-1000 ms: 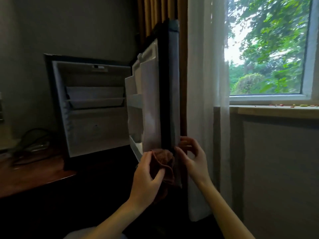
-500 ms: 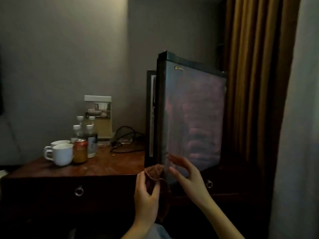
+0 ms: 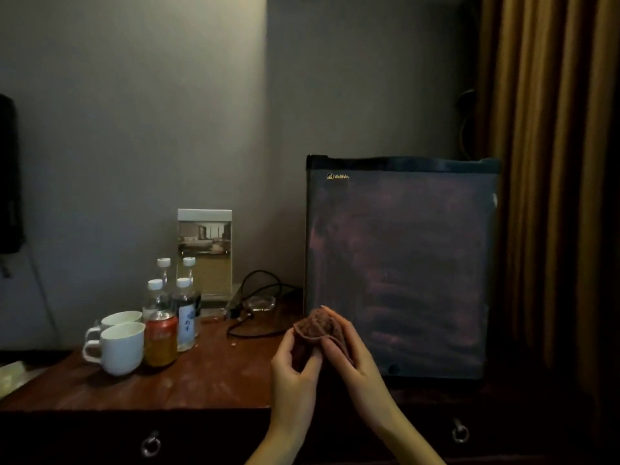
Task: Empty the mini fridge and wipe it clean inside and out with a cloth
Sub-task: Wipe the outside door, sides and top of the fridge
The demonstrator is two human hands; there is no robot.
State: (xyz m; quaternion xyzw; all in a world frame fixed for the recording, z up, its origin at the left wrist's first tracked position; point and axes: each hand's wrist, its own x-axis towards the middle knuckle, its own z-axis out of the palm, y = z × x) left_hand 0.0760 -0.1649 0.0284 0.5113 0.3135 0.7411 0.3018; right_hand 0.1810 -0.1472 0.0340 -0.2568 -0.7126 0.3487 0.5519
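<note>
Pinching a bunched reddish-brown cloth (image 3: 317, 325) between left hand (image 3: 295, 367) and right hand (image 3: 352, 357), just off six o'clock from centre frame. Left thumb and fingers curled round the cloth's lower fold from seven o'clock; right fingers wrapped over its edge from four o'clock, tips reaching the top of the bundle. Held up before the seven o'clock corner of the mini fridge (image 3: 402, 270); cannot tell whether touching the door.

Standing at three o'clock on the dark wooden dresser top (image 3: 201, 380), door shut, with smeary streaks across the dark front and a small gold logo at the door's eleven o'clock corner.

Grouped at nine o'clock from the hands: two white mugs (image 3: 119, 349), an orange-red drink can (image 3: 160, 340) and four white-capped bottles (image 3: 186, 317), all close together. Behind them, toward twelve o'clock, an upright clear card stand (image 3: 204, 253) showing a room photograph. Between stand and fridge, a looped black cable (image 3: 261, 272) and a glass ashtray (image 3: 260, 302).

Hanging at the fridge's three o'clock, a mustard curtain (image 3: 550, 162). Along the bottom edge, two ring pulls (image 3: 150, 444) on the dresser front.
</note>
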